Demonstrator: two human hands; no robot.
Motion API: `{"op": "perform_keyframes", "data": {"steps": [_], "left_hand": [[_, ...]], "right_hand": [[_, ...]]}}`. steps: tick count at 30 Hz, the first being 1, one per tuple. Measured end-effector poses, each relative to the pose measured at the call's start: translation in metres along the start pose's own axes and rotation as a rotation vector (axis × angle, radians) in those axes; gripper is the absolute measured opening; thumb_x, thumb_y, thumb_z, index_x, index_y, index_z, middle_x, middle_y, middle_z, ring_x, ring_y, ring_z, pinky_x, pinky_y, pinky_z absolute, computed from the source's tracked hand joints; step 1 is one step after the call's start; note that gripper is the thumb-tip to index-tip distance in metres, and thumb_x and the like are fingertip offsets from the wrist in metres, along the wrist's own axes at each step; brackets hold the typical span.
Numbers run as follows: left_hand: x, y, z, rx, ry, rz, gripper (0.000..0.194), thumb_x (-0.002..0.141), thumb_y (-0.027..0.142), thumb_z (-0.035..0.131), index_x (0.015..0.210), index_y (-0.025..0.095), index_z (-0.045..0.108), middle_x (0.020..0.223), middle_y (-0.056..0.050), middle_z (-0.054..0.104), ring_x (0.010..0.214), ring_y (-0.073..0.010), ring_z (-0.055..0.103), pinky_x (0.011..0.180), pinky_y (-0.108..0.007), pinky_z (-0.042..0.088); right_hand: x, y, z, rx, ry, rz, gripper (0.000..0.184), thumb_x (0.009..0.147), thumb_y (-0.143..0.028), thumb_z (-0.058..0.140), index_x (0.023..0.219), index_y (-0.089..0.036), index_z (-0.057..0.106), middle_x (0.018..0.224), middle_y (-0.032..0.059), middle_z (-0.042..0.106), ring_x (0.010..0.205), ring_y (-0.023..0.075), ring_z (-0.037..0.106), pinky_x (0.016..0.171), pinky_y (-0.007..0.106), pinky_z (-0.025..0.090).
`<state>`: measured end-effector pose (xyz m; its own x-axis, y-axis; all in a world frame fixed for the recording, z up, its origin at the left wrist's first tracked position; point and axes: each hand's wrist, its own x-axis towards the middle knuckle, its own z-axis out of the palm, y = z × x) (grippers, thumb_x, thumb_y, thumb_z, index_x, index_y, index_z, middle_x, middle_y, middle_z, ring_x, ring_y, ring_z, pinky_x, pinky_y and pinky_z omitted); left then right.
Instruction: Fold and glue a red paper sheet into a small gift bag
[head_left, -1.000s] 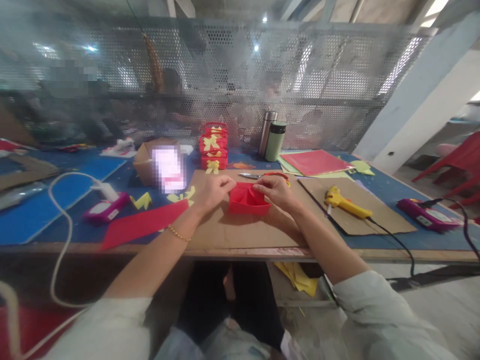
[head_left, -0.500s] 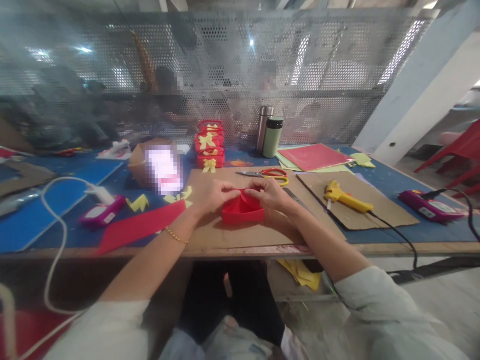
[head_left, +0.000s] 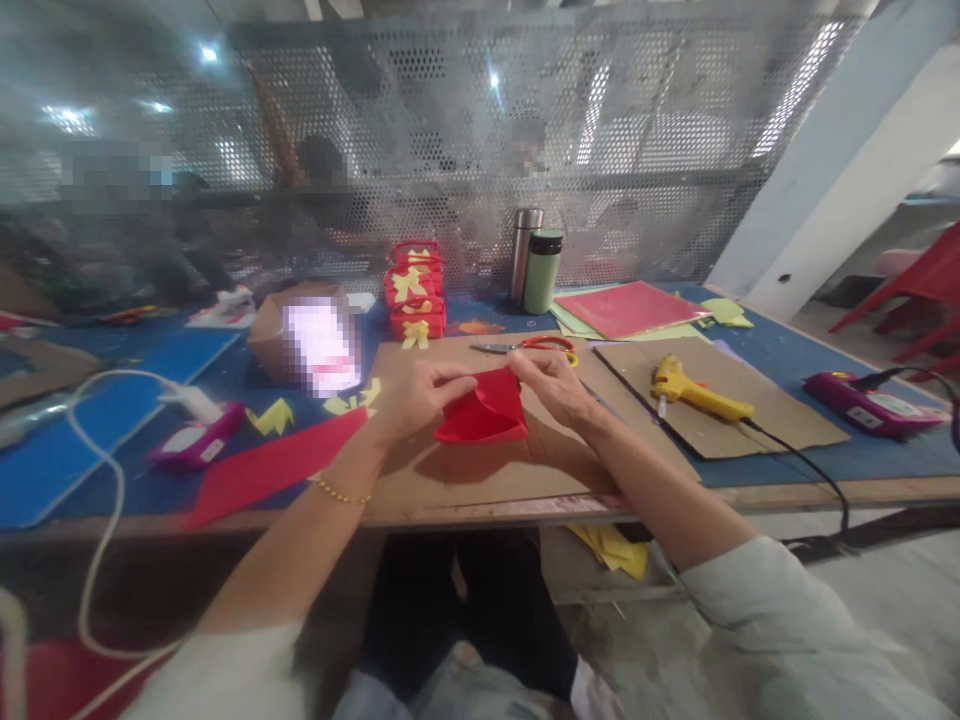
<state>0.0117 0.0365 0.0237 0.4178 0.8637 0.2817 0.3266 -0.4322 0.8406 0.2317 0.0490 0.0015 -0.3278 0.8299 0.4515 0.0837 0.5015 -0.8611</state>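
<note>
Between my two hands is a small red paper box (head_left: 486,412), tilted above the cardboard sheet (head_left: 450,475) and casting a shadow on it. My left hand (head_left: 420,397) pinches its left side between thumb and fingers. At the upper right corner my right hand (head_left: 553,385) is closed on its edge. Just behind my right hand lie scissors (head_left: 547,344) with red and yellow handles. A red paper strip (head_left: 281,465) rests left of my left forearm.
Small red boxes with yellow bows (head_left: 415,295) are stacked at the back beside a green bottle (head_left: 541,272) and a steel flask (head_left: 523,255). A yellow glue gun (head_left: 697,390) lies on cardboard at right. A lit phone (head_left: 322,345) leans at left, near a purple power strip (head_left: 196,437).
The red box has been raised and tilted, and its side now faces me more. My right hand has shifted to its upper right corner; the left still pinches the left side.
</note>
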Motion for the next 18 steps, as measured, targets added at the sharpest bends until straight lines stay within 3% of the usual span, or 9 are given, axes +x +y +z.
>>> {"op": "perform_keyframes", "data": {"steps": [3,6,11,18], "left_hand": [[-0.004,0.011,-0.005,-0.055,0.099,0.062,0.028,0.087,0.042,0.066,0.077,0.017,0.075,0.077,-0.005,0.073,0.069,-0.0155,0.061,0.065,-0.027,0.048],[-0.008,0.017,-0.008,-0.064,0.17,0.126,0.028,0.086,0.041,0.067,0.073,0.017,0.074,0.073,-0.004,0.07,0.069,-0.0155,0.06,0.065,-0.027,0.048],[-0.01,0.017,-0.011,-0.051,0.242,0.192,0.024,0.086,0.039,0.068,0.076,0.019,0.076,0.075,-0.003,0.071,0.071,-0.0165,0.061,0.069,-0.029,0.049],[-0.01,0.013,-0.011,-0.07,0.248,0.164,0.028,0.086,0.045,0.068,0.077,0.02,0.077,0.079,-0.004,0.074,0.076,-0.0189,0.063,0.073,-0.031,0.052]], "right_hand": [[0.001,0.003,-0.002,0.195,0.107,0.04,0.067,0.092,-0.075,0.045,0.069,-0.017,0.069,0.063,0.0031,0.061,0.059,0.0132,0.055,0.059,0.027,0.044],[0.002,0.001,-0.002,0.216,0.164,0.069,0.063,0.087,-0.075,0.055,0.068,-0.017,0.069,0.059,0.0028,0.06,0.054,0.0125,0.053,0.054,0.027,0.043],[0.005,-0.006,-0.001,0.143,0.154,0.04,0.056,0.076,-0.071,0.071,0.059,-0.019,0.06,0.052,-0.0018,0.051,0.05,0.0103,0.046,0.05,0.026,0.039],[0.005,-0.007,-0.001,0.144,0.149,0.03,0.054,0.076,-0.068,0.072,0.056,-0.02,0.056,0.051,-0.0028,0.048,0.05,0.0099,0.042,0.049,0.025,0.037]]}}
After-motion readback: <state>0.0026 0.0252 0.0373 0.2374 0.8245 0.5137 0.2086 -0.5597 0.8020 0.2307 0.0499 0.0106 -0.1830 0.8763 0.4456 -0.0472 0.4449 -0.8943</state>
